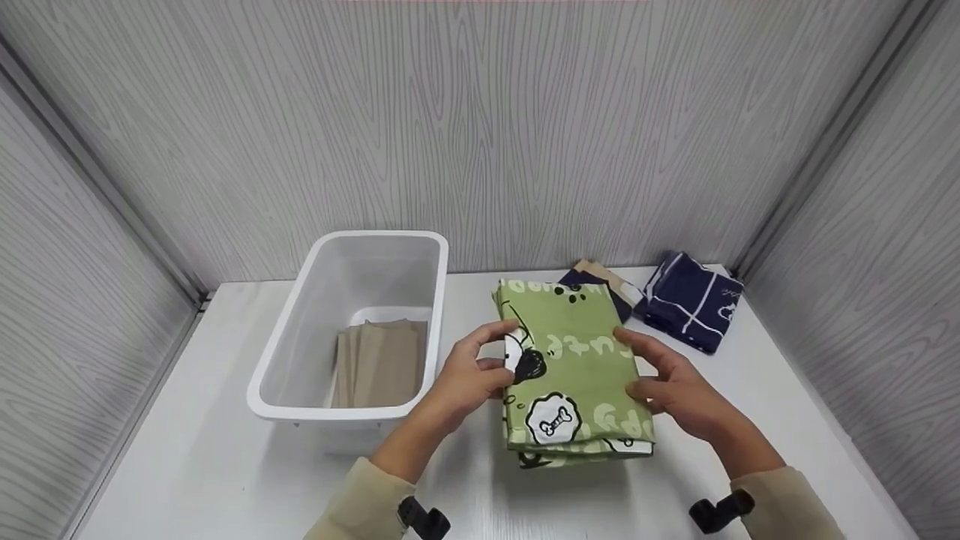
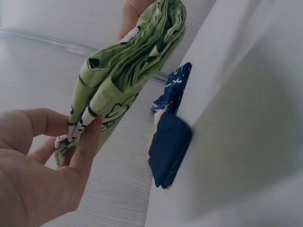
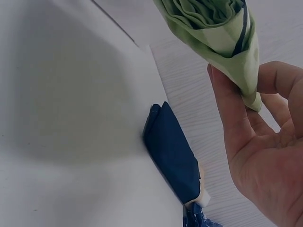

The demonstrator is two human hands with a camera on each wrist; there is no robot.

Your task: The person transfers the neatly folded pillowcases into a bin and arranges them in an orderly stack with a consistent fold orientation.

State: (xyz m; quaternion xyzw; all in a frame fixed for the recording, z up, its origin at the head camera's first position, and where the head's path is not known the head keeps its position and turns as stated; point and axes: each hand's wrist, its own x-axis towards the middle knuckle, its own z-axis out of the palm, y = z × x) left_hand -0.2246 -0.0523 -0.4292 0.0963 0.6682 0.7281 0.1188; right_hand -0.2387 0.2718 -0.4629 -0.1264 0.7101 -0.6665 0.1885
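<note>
A thick folded green cloth (image 1: 577, 360), printed with cartoon dogs, a bone badge and pale lettering, is held up over the white table between both hands. My left hand (image 1: 469, 373) pinches its left edge; in the left wrist view, thumb and fingers (image 2: 87, 146) press its layers together from either side. Opposite, my right hand (image 1: 679, 386) grips the right edge, and the right wrist view shows the cloth's folded corner (image 3: 248, 90) between thumb and fingers. Many stacked folds show along the cloth's near end, with air between it and the table.
On the left stands a white plastic bin (image 1: 337, 413) with several brown folded pieces (image 1: 386, 364) inside. Behind the green cloth lie a navy and beige folded cloth (image 1: 619, 285) and a navy cloth with white lines (image 1: 690, 304). Grey wood-grain panels (image 1: 480, 135) enclose the table.
</note>
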